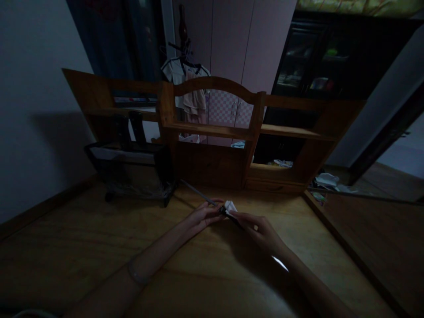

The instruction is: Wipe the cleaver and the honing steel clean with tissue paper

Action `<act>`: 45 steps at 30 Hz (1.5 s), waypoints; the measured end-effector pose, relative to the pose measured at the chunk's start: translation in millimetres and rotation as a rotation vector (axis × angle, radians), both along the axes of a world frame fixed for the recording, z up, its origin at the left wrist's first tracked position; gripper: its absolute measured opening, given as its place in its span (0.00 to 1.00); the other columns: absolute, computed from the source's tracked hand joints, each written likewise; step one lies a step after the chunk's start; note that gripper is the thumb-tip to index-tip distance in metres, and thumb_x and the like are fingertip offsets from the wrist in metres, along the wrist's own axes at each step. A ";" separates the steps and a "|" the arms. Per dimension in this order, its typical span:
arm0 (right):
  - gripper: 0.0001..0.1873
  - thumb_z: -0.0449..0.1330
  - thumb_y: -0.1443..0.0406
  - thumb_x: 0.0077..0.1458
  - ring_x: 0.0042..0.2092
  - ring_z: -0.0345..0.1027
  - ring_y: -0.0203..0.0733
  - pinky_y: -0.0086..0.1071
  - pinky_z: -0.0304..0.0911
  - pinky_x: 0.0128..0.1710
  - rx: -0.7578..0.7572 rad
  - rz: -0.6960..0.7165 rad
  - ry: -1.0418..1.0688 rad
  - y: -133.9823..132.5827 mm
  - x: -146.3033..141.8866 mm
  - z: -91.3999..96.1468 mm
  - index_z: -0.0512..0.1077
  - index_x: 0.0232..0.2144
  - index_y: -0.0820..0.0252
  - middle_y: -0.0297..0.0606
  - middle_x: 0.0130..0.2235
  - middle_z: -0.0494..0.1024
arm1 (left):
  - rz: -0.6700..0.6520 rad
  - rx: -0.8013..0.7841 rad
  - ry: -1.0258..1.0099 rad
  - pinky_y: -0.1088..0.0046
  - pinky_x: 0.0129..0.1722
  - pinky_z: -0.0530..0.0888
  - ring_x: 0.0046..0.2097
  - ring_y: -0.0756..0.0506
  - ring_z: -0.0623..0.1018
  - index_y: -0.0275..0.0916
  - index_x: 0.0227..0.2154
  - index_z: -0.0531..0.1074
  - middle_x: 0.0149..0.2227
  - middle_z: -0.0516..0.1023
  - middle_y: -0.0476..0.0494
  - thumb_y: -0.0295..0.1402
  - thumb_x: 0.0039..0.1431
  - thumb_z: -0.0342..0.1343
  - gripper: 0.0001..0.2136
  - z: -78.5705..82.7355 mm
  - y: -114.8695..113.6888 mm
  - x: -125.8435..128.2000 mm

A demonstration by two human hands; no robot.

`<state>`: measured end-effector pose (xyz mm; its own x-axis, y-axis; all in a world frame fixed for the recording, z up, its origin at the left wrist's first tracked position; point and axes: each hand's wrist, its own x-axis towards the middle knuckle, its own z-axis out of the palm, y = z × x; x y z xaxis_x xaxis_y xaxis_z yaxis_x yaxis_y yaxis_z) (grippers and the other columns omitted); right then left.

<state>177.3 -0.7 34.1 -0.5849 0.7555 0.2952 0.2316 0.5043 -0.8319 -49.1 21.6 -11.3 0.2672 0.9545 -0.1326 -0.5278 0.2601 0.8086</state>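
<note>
Both my hands meet above the wooden desk top, around a long thin tool (198, 193) with a narrow grey shaft or blade and a black handle end. In the dim light I cannot tell its exact kind. My left hand (203, 217) has its fingers wrapped round the middle, with the grey part pointing away to the upper left. Pinched in my right hand (260, 229) is a crumpled white tissue or cloth (230, 206), pressed against the dark part. The right fingertips also touch the black handle (236, 221).
A black rack (132, 165) with two upright black handles (136, 126) stands left on the desk (185, 274). Behind my hands rises a wooden shelf unit (212, 165) with a drawer (274, 186). A raised edge (344, 247) borders the desk at right.
</note>
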 end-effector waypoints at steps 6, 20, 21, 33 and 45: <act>0.16 0.53 0.61 0.60 0.47 0.71 0.49 0.39 0.64 0.45 0.027 0.022 -0.046 2.1 6.1 0.4 0.72 0.49 0.48 0.36 0.49 0.76 | -0.007 -0.011 -0.001 0.62 0.48 0.74 0.45 0.42 0.77 0.35 0.44 0.68 0.42 0.76 0.37 0.25 0.51 0.61 0.16 -3.3 -0.5 -0.9; 0.14 0.54 0.61 0.60 0.50 0.68 0.47 0.39 0.61 0.50 0.035 -0.323 0.228 17.9 21.9 -7.6 0.74 0.45 0.51 0.36 0.48 0.77 | 0.056 -0.070 -0.042 0.69 0.44 0.76 0.44 0.44 0.78 0.35 0.43 0.69 0.41 0.76 0.38 0.24 0.53 0.60 0.14 -6.0 6.0 -2.5; 0.15 0.54 0.61 0.60 0.51 0.67 0.47 0.39 0.60 0.51 0.031 -0.304 0.219 17.6 19.3 -8.3 0.73 0.47 0.51 0.36 0.50 0.75 | 0.056 -0.067 -0.049 0.69 0.44 0.76 0.44 0.44 0.77 0.35 0.42 0.69 0.41 0.76 0.38 0.23 0.53 0.59 0.13 -6.3 6.4 -2.5; 0.11 0.55 0.62 0.57 0.45 0.70 0.44 0.38 0.59 0.50 -0.227 -0.049 0.180 12.8 9.2 -6.0 0.77 0.36 0.57 0.37 0.40 0.79 | 0.036 -0.060 -0.001 0.70 0.42 0.76 0.42 0.44 0.78 0.36 0.42 0.70 0.40 0.76 0.40 0.23 0.51 0.60 0.14 -0.9 -0.5 0.0; 0.15 0.61 0.61 0.51 0.47 0.67 0.49 0.37 0.62 0.45 -0.413 -0.290 0.502 25.4 18.5 -10.1 0.76 0.42 0.56 0.39 0.46 0.76 | -0.132 0.044 0.100 0.63 0.45 0.75 0.46 0.39 0.77 0.36 0.45 0.69 0.43 0.76 0.34 0.30 0.52 0.62 0.17 -2.4 -2.4 1.2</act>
<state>195.7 24.8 24.0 -0.2112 0.9684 0.1326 -0.1526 0.1013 -0.9831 -47.9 19.2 -13.7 0.3778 0.9175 -0.1242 -0.4077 0.2852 0.8674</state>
